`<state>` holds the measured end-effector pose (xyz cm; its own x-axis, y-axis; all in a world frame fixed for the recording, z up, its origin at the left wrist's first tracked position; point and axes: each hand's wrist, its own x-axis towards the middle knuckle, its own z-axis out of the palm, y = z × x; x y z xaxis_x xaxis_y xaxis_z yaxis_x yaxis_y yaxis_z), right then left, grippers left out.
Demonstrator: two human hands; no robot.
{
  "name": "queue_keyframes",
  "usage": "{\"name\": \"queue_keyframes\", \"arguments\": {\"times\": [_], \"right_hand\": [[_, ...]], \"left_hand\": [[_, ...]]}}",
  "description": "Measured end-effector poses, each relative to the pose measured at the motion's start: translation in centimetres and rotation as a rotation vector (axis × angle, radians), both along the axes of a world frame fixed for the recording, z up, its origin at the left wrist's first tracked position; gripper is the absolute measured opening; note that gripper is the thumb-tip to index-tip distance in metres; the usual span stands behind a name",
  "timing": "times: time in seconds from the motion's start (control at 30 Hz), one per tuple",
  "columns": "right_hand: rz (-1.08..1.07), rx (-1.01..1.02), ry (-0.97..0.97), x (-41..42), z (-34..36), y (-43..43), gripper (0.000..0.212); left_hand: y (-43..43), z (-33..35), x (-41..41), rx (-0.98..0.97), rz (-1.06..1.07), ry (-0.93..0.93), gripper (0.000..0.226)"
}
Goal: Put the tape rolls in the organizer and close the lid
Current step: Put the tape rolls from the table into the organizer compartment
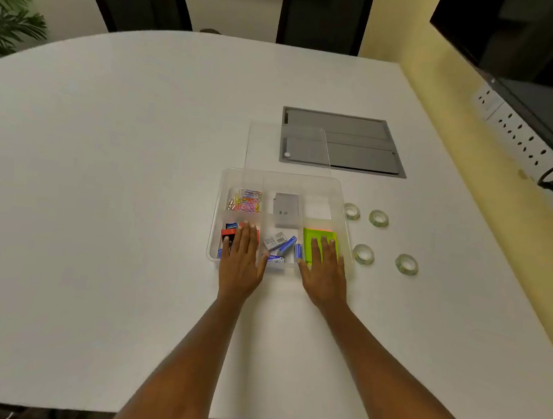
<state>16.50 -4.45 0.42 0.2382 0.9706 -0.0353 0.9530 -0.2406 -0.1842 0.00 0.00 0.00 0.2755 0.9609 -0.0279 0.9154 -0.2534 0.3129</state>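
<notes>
A clear plastic organizer (280,176) with several compartments stands open on the white table. Its clear lid (256,145) lies flat just behind it. Several clear tape rolls lie on the table to the organizer's right: one (352,211) close to its wall, one (379,218) beside that, one (363,254) nearer me and one (406,264) farthest right. My left hand (242,259) lies flat, fingers spread, over the front left compartment. My right hand (324,271) lies flat over the front right compartment with green sticky notes (312,234). Neither hand holds anything.
The organizer holds coloured paper clips (245,200), a grey box (286,208), staple boxes (279,242) and red items (228,233); its back right compartment looks bare. A grey cable hatch (355,146) is set into the table behind. A wall socket strip (519,134) runs along the right.
</notes>
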Motion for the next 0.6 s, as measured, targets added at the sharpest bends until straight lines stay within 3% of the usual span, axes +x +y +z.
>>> {"name": "queue_keyframes", "arguments": {"times": [0.37,0.47,0.6], "right_hand": [[-0.043,0.003,0.021,-0.3,-0.5,-0.1,0.053],[-0.042,-0.006,0.004,-0.2,-0.6,0.0,0.05],[-0.026,-0.009,0.029,0.1,-0.5,-0.1,0.047]], "left_hand": [[0.3,-0.9,-0.2,-0.02,-0.045,0.051,0.062],[0.4,-0.7,-0.2,-0.026,-0.055,0.068,0.083],[1.4,0.0,0.2,-0.046,-0.028,-0.019,0.078]]}}
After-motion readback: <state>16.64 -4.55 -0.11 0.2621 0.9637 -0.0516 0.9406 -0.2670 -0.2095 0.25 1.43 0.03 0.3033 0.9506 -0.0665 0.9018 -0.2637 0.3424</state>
